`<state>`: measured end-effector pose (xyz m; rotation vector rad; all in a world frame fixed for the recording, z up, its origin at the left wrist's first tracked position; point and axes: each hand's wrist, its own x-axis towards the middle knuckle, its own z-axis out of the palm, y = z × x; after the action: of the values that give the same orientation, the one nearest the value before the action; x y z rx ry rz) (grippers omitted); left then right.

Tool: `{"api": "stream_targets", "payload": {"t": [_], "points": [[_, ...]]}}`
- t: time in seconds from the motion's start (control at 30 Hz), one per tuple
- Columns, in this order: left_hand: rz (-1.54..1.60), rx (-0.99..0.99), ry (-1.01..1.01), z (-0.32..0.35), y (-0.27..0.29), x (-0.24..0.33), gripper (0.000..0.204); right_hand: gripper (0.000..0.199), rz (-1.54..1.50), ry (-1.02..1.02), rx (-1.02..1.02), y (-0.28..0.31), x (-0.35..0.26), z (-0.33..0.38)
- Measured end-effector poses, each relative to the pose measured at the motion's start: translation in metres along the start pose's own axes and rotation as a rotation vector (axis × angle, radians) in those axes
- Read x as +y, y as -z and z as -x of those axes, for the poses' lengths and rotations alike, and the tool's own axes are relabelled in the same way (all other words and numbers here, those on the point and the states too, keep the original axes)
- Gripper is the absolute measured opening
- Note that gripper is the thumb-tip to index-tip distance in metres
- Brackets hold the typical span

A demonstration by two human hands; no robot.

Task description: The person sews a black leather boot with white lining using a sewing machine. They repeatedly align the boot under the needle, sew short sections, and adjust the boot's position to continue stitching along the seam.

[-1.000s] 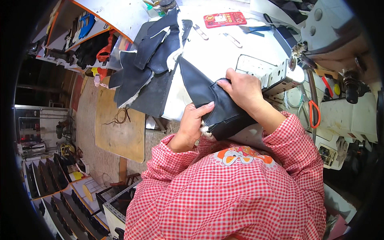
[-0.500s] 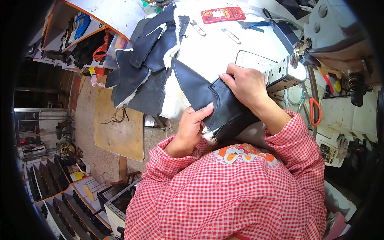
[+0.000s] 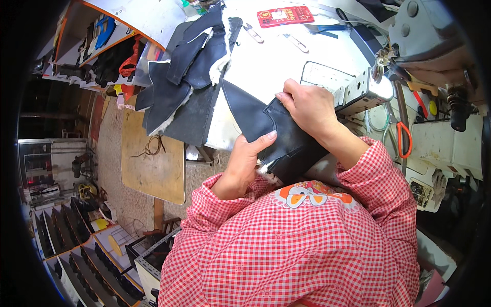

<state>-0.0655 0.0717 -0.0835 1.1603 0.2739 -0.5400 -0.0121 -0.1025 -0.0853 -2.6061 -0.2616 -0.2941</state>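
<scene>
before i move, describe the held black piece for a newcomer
Start at the white table, then go down to the checked garment. Just above it, the left hand and right hand hold a seamed black piece. Unlike the black pieces piled further left, it alone is gripped.

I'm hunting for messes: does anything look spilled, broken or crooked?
No spill or break shows. The piled black pieces lie at crooked angles, and a dark cord sits in messy loops on the tan board.
</scene>
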Motion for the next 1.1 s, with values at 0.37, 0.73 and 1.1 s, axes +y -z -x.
{"api": "stream_targets", "payload": {"t": [0.37, 0.73, 1.1], "points": [[0.216, 0.022, -0.442, -0.011, -0.012, 0.02, 0.032, 0.016, 0.13, 0.496, 0.402, 0.031, -0.014, -0.06], [0.35, 0.113, -0.206, -0.025, 0.023, -0.001, 0.033, 0.064, -0.22, 0.419, 0.201, -0.036, -0.009, 0.06], [0.173, 0.068, -0.425, -0.024, 0.03, -0.026, 0.045, 0.049, -0.154, 0.411, 0.214, -0.044, -0.014, 0.066]]}}
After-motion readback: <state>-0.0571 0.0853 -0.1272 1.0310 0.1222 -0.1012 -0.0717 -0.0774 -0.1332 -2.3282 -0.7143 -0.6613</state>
